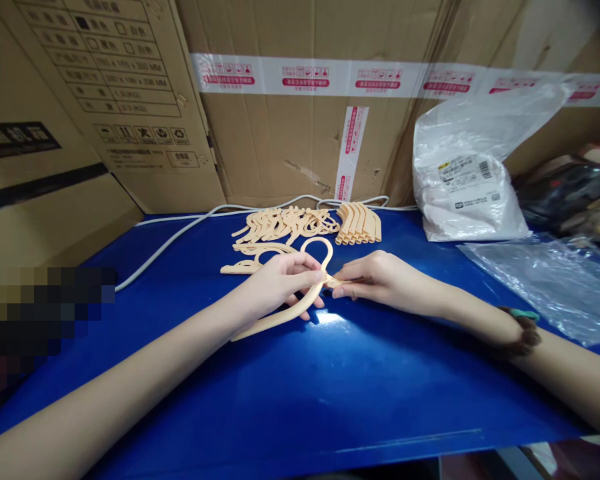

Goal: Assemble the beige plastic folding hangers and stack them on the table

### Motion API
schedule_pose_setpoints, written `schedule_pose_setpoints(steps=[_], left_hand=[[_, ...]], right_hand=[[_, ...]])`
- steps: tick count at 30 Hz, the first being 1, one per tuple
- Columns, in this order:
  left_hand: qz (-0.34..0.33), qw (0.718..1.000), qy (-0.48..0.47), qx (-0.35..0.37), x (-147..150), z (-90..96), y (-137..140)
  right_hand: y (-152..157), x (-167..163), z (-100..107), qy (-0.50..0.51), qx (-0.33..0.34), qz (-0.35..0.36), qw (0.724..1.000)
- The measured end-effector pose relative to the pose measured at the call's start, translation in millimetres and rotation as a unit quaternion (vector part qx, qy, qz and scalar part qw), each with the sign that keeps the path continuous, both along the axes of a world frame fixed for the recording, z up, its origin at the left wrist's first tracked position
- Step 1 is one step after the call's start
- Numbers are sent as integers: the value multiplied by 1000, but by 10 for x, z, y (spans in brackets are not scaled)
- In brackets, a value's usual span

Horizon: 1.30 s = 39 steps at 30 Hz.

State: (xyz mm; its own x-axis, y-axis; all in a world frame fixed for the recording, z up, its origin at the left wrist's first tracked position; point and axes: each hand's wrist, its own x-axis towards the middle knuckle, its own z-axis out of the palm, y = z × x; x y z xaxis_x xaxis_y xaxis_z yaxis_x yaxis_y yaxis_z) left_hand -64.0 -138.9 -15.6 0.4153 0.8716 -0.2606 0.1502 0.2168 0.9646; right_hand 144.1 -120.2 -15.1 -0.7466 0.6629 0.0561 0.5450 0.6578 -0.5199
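Note:
My left hand (275, 283) pinches a beige plastic clothes hanger (280, 321) near the base of its hook, which curls up beyond my fingers. One curved arm of the hanger slants down to the left beneath that hand. From the other side my right hand (387, 280) closes on a small beige piece at the joint, mostly hidden by the fingers. Both hands nearly meet over the blue table (300, 393). Just past my left hand lie loose beige hanger parts (240, 269). Farther back are a heap of hook parts (285, 223) and a neat row of curved arms (359, 225).
Cardboard boxes (290, 140) wall off the back and left. A white cable (167, 257) runs along the rear edge. A white plastic bag (467, 180) stands at the back right, with a clear plastic sheet (545, 277) before it.

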Motion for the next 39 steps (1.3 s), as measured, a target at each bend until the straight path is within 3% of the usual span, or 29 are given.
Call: schedule_pose_setpoints(steps=[10, 19, 29, 39], left_hand=[[-8, 999, 8, 39, -11, 5, -12], [2, 999, 13, 38, -11, -72, -19], [-5, 999, 27, 38, -22, -25, 14], [-26, 998, 32, 41, -37, -29, 21]], right_hand=[[-9, 3, 11, 8, -19, 11, 1000], [-8, 9, 3, -36, 20, 4, 999], [-3, 9, -1, -58, 73, -24, 995], [-18, 26, 20, -49, 95, 15, 994]])
